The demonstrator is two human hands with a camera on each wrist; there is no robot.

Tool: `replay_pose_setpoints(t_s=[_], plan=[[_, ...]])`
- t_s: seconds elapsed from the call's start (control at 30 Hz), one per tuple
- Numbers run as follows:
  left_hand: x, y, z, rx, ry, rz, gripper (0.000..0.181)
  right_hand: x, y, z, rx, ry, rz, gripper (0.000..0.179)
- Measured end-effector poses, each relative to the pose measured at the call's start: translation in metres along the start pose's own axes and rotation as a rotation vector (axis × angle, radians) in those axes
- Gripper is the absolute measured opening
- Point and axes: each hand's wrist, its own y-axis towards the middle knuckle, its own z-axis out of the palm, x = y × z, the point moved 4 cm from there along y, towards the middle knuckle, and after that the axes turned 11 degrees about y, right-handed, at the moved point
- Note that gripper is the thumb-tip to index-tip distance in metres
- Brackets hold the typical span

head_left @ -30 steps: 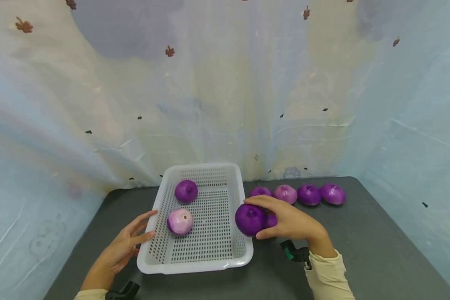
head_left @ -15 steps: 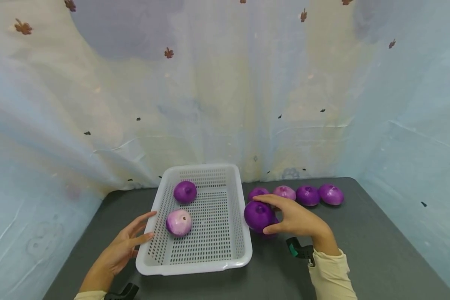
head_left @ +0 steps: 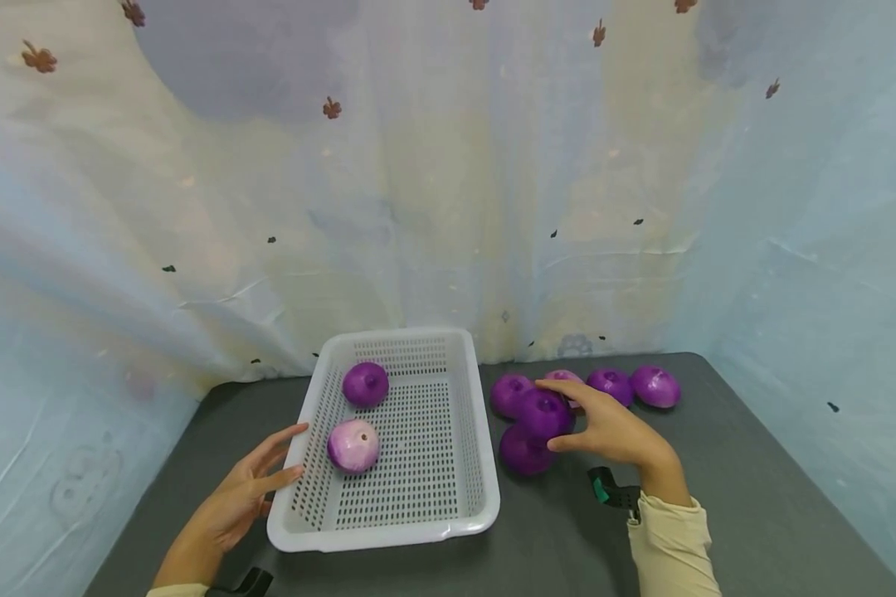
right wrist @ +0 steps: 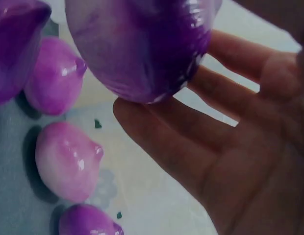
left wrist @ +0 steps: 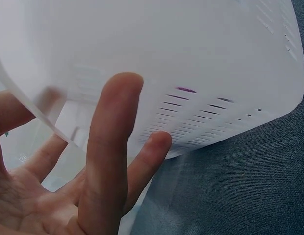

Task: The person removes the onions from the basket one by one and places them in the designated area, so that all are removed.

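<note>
My right hand (head_left: 605, 423) holds a purple onion (head_left: 543, 413) between thumb and fingers, right of the white plastic basket (head_left: 485, 464). In the right wrist view this onion (right wrist: 137, 44) is pinched at the fingertips, off the table. Just below it in the head view sits another purple onion (head_left: 523, 452), partly covered. Inside the basket, on its left side, lie a dark purple onion (head_left: 366, 385) and a paler onion (head_left: 353, 446). My left hand (head_left: 242, 489) touches the basket's left rim with fairly straight fingers; the left wrist view shows the fingers (left wrist: 113, 132) along its outer wall.
Behind the right hand, a row of onions runs along the back of the dark table (head_left: 762, 497): a purple one (head_left: 508, 395), a pink one (head_left: 562, 376) partly hidden, and two more purple ones (head_left: 610, 383) at right. A patterned curtain (head_left: 448, 207) hangs close behind.
My right hand has carried its onion rightward and slightly away from me, off the basket's right rim, showing more of the onion beneath. The left hand stays at the basket's rim.
</note>
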Motion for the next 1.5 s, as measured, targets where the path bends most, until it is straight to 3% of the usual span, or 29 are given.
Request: replay_pose_setpoints(t_s=[0.27, 0.53, 0.97, 1.5], plan=[[0.001, 0.001, 0.0, 0.0, 0.014, 0.002, 0.067, -0.014, -0.003, -0.005, -0.029, -0.021, -0.005, 0.078], [0.0, -0.001, -0.001, 0.001, 0.028, 0.021, 0.067, -0.026, -0.009, -0.016, -0.05, -0.041, 0.061, 0.079], [0.002, 0.0, -0.001, -0.001, 0.02, 0.024, 0.067, -0.047, -0.02, -0.025, -0.09, -0.027, 0.09, 0.076], [0.0, -0.001, -0.001, 0.009, 0.014, 0.012, 0.067, -0.07, -0.018, -0.019, -0.008, 0.006, 0.167, 0.078]])
